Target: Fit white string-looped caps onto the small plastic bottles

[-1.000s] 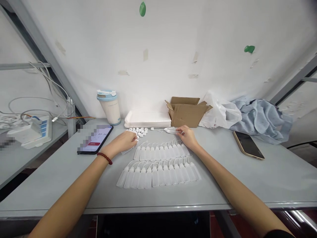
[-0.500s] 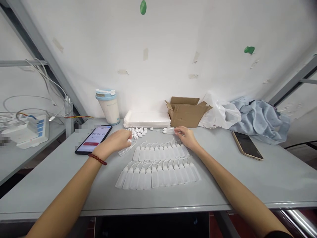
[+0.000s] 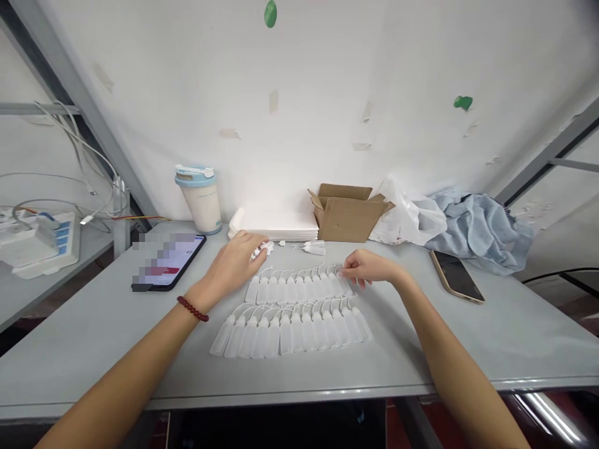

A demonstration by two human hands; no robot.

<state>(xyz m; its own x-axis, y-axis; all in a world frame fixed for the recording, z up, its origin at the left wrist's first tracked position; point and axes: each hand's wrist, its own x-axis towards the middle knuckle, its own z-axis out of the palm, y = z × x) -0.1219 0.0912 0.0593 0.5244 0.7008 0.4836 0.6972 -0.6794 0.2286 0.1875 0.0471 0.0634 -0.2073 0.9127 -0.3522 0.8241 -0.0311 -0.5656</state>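
Two curved rows of small translucent plastic bottles with thin looped straps lie on the grey table: a back row (image 3: 299,290) and a front row (image 3: 299,332). My left hand (image 3: 238,260), a dark red bead bracelet at its wrist, reaches with fingers stretched out over a pile of small white caps (image 3: 268,248), partly covering it. At the right end of the back row, my right hand (image 3: 369,267) has its fingers curled, thumb and forefinger together by the last bottle's strap. What lies between those fingertips is too small to make out. A few loose bottles (image 3: 314,248) lie behind the rows.
Along the wall stand a cup (image 3: 200,202), a stack of white flat packs (image 3: 276,224), an open cardboard box (image 3: 349,218), a plastic bag (image 3: 407,215) and blue cloth (image 3: 482,231). Phones lie left (image 3: 175,268) and right (image 3: 456,275). A power strip (image 3: 51,246) sits far left.
My right hand has left the loose bottles at the back and come nearer, to the back row's right end. My left hand has shifted right over the caps; the bottle beside it no longer shows.
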